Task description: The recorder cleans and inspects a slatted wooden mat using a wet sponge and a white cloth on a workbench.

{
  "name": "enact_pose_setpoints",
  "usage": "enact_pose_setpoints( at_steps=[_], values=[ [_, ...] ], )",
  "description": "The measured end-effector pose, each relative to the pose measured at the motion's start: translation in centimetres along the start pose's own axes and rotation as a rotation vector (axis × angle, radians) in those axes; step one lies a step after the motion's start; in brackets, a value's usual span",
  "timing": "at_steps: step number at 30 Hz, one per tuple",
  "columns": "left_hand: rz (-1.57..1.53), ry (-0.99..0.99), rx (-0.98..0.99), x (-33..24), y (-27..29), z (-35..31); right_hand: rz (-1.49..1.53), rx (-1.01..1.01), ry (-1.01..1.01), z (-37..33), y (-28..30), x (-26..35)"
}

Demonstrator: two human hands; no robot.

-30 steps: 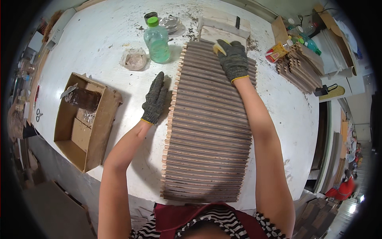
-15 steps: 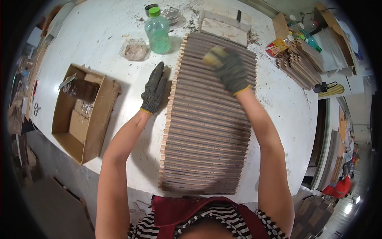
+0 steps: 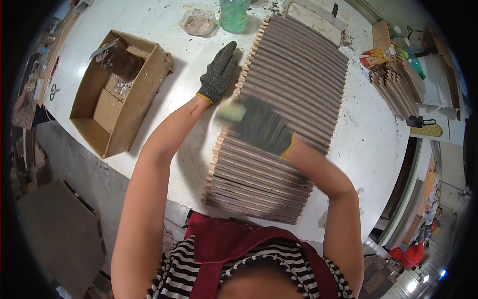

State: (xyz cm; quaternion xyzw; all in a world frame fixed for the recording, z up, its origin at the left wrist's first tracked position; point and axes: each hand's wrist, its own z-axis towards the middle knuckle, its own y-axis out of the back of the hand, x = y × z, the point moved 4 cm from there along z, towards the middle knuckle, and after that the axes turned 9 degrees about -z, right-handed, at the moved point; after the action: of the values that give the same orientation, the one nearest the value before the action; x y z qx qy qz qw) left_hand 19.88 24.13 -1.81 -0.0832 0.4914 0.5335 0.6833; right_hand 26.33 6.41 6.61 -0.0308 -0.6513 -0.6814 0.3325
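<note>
A long row of thin grey-brown boards with notched, pale wooden edges [image 3: 303, 65] lies side by side across the white table, forming a ridged surface. My left hand [image 3: 217, 72], in a dark grey knitted glove with a yellow cuff, rests along the row's left edge with its fingers stretched out and holds nothing. Over the left middle of the row, my right hand [image 3: 264, 127] wears a matching glove and is smeared by motion. Its fingers grip a pale yellow block that looks like a sponge [image 3: 233, 111], at the boards' left edge.
To the left stands an open cardboard box [image 3: 119, 117] with a dark brown container [image 3: 119, 63] inside. Scissors [image 3: 54, 91] lie farther left. Beyond my left hand are a clear tub [image 3: 196, 22] and a green bottle [image 3: 234, 15]. More notched boards [image 3: 393, 87] are piled at right.
My right hand has swept the sponge from the far part of the boards toward me and left, to their left edge. My left hand stays beside the row. The whole view has shifted.
</note>
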Motion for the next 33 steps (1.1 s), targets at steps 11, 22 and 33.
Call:
enact_pose_setpoints(
  at_steps=[11,22,33],
  values=[
    [0.129,-0.483,-0.158,0.7,1.3,-1.5,0.069,0.256,0.229,-4.9,-5.6,14.1],
    [-0.258,-0.259,-0.018,-9.4,8.4,-16.4,-0.614,-0.332,-0.03,-4.8,3.2,7.9],
    [-0.56,0.541,0.119,-19.4,9.2,-27.2,-0.81,-0.272,-0.184,-13.4,3.3,2.2]
  ],
)
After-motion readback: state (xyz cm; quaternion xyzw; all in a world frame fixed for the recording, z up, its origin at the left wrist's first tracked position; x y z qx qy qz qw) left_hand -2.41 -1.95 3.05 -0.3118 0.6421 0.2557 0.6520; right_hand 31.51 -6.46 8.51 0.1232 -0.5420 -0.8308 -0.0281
